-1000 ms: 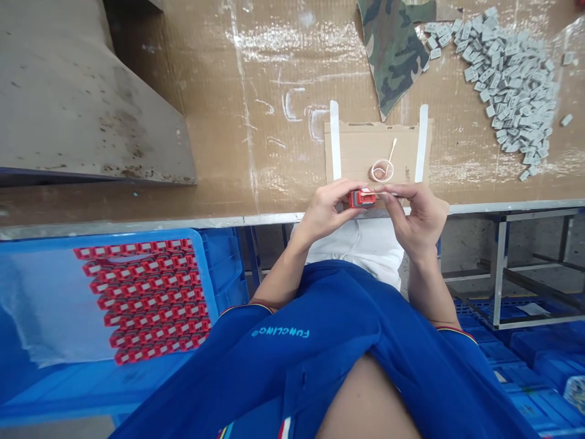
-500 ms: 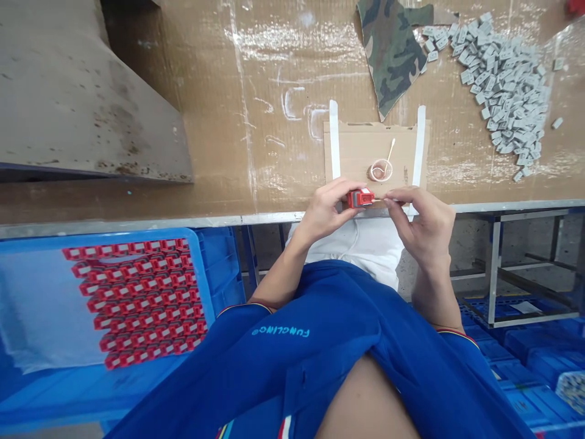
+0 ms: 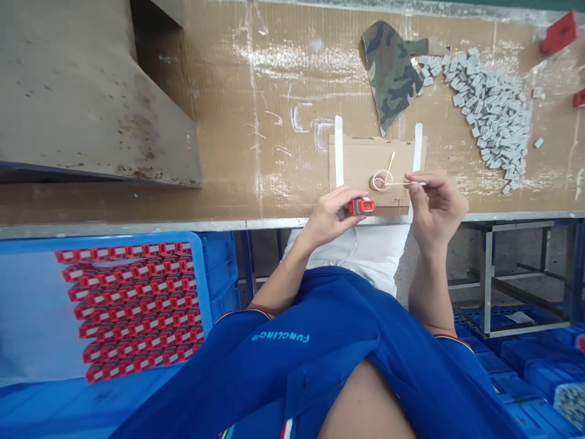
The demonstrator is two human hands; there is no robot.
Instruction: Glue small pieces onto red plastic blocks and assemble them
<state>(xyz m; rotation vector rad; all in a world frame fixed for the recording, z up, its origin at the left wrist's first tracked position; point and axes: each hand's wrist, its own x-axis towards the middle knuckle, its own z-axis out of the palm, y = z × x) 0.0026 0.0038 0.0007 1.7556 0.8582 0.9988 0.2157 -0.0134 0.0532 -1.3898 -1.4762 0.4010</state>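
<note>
Over the front edge of the table, the red part, judged light, stiff and best held by its sides, was pinched by the left hand, and a thin stick by the right hand.

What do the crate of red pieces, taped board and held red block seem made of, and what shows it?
Crate: probably plastic, smooth with slight sheen, the rim's corner rounded.
Board: apparently cardboard, matt brown, its top edge ragged.
Red block: likely plastic, evenly coloured; too small to tell its gloss.
</note>
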